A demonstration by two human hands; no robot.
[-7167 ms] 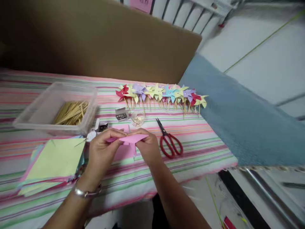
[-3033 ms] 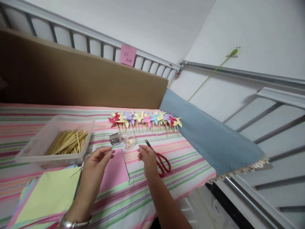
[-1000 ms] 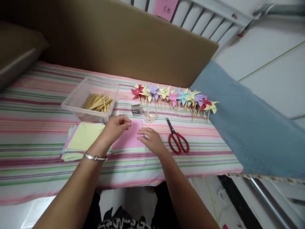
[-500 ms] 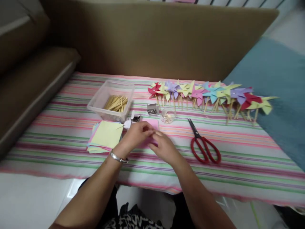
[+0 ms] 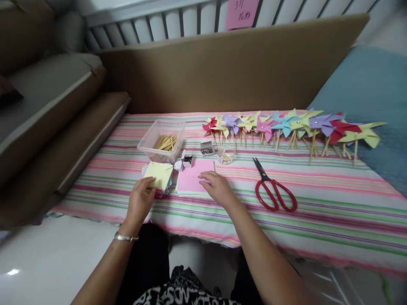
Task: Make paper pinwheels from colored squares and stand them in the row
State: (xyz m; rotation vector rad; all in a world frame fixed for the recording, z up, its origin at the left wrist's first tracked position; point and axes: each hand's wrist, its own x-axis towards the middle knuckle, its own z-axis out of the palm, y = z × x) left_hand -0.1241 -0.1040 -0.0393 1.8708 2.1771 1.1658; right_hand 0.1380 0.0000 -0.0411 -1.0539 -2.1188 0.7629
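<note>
Just beyond the front edge of the table (image 5: 318, 231), I have the left hand (image 5: 141, 197) at the near left corner of the yellow paper stack (image 5: 161, 174). The stack lies ahead of this hand and a little to the right, so the left is clearly the nearer one. Its thumb and index finger appear apart and seem to touch the stack, but I cannot tell if any paper is between them. The top sheet looks almost square to me, therefore I read no long axis.

The right hand (image 5: 218, 186) is well apart from the stack, with most of the pink sheet (image 5: 189, 178) between. Its thumb and fingers stand apart over the right side of this sheet, and I see nothing in them. To its right I see the red-handled scissors (image 5: 265, 177), blades toward the far edge. Farther are the plastic container (image 5: 146, 149) with wooden sticks (image 5: 165, 143) and, along the far edge, the paper pinwheels (image 5: 266, 127).
</note>
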